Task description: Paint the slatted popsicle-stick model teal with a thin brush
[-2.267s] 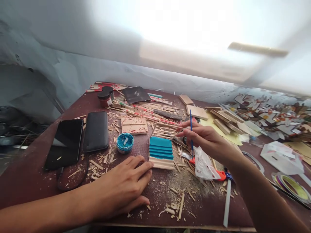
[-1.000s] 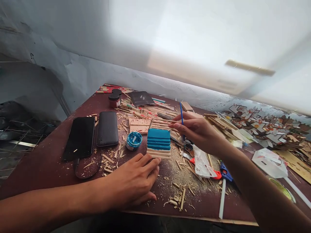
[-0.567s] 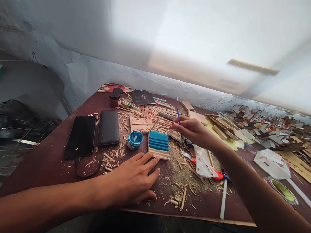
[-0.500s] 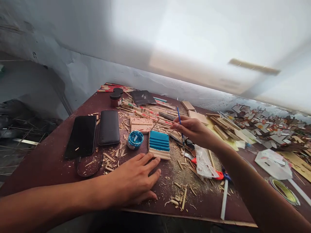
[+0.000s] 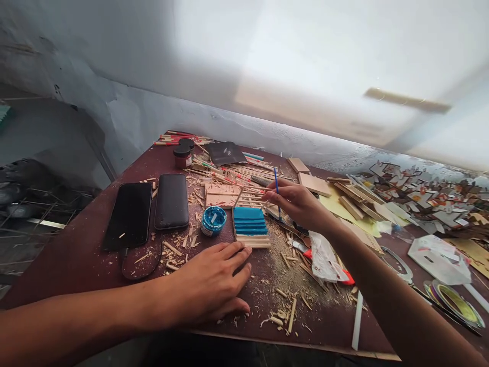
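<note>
Steps (image 5: 250,227) of wood lie between our two hands on the worktop (image 5: 76,278), just beyond the fingertips of the left hand (image 5: 219,275) and to the left of the right hand (image 5: 292,199), a little nearer us. Our hands are apart: the left one rests palm down, fingers loose and slightly parted, at the near edge (whether it presses on the wood, we cannot tell), while the right one pinches a thin blue-handled brush (image 5: 277,188), nearly upright. We see ridged rows, the farther ones coated in strong teal blue, the nearest bare and pale, with the colour stopping partway. A slender stick (image 5: 238,198) slants up at the far left corner. Just to the left stands an open paint pot (image 5: 210,232), smeared with similar blue, and wood shavings (image 5: 277,320) lie scattered around.
</note>
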The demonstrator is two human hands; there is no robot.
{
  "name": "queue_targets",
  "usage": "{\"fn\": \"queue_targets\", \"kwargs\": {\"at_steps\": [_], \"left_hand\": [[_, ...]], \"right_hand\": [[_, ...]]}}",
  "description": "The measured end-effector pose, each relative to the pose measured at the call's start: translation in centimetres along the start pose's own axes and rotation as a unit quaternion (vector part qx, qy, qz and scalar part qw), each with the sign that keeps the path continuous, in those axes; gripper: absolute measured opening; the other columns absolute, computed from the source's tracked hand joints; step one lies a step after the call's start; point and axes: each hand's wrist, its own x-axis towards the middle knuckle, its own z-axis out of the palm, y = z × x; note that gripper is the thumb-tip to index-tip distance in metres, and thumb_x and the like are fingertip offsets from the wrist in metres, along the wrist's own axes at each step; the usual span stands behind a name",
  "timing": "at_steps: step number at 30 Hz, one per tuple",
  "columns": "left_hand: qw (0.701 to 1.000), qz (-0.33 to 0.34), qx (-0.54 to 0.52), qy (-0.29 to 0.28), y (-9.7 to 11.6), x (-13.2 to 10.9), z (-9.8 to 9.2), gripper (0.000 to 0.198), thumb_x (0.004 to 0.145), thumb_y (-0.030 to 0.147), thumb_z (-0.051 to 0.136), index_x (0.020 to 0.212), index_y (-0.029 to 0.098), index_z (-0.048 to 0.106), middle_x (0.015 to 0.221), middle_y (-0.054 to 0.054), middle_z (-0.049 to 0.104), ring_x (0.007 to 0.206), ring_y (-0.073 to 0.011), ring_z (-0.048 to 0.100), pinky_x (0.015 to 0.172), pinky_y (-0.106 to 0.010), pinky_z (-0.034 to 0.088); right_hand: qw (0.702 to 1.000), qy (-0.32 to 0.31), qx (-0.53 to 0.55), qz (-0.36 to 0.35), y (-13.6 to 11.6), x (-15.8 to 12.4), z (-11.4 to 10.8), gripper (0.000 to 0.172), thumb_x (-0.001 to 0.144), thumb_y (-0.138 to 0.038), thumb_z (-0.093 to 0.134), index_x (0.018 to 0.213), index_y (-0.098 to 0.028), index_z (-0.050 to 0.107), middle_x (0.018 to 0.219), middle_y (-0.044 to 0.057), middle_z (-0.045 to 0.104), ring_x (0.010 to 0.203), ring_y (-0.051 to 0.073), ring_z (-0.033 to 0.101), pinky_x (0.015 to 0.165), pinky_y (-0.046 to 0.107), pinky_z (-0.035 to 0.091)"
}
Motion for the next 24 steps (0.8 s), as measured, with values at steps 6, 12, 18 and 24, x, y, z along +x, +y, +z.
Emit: {"fn": "queue_targets", "kwargs": {"at_steps": [6,12,18,24], "left_hand": [[1.000,-0.018,0.008,-0.001,-0.1,0.0,0.0,0.067,0.105,0.069,0.052,0.132,0.009,0.066,0.154,-0.021,0.061,0.145,-0.0331,0.057,0.118,-0.042,0.044],[1.000,-0.008,0.009,-0.002,-0.1,-0.1,-0.1,0.067,0.107,0.068,0.049,0.134,0.009,0.065,0.154,-0.024,0.059,0.143,-0.0347,0.058,0.117,-0.043,0.044],[1.000,-0.006,0.009,-0.001,0.0,0.0,-0.2,0.066,0.107,0.068,0.049,0.133,0.009,0.065,0.154,-0.025,0.058,0.144,-0.0351,0.056,0.119,-0.043,0.042],[1.000,-0.006,0.011,0.004,0.1,0.1,0.0,0.066,0.106,0.069,0.049,0.131,0.009,0.066,0.152,-0.024,0.059,0.143,-0.0356,0.055,0.117,-0.044,0.044]], "right_hand": [[1.000,-0.014,-0.005,-0.005,-0.4,0.5,-0.7,0.047,0.104,-0.054,0.057,0.078,-0.020,0.075,0.099,0.008,0.064,0.084,0.020,0.058,0.079,0.042,0.046],[0.995,0.093,-0.026,-0.028,-3.0,-1.1,-2.7,0.040,0.102,-0.056,0.063,0.085,-0.027,0.084,0.099,0.010,0.062,0.105,0.029,0.060,0.085,0.046,0.048],[0.991,0.125,0.042,-0.006,-6.9,-1.3,-0.3,0.047,0.105,-0.061,0.056,0.096,-0.025,0.084,0.073,0.004,0.059,0.066,0.018,0.053,0.061,0.038,0.042],[0.993,0.061,0.033,-0.098,-8.1,0.7,3.0,0.037,0.108,-0.045,0.056,0.089,-0.022,0.078,0.083,0.005,0.073,0.075,0.017,0.062,0.073,0.037,0.048]]}}
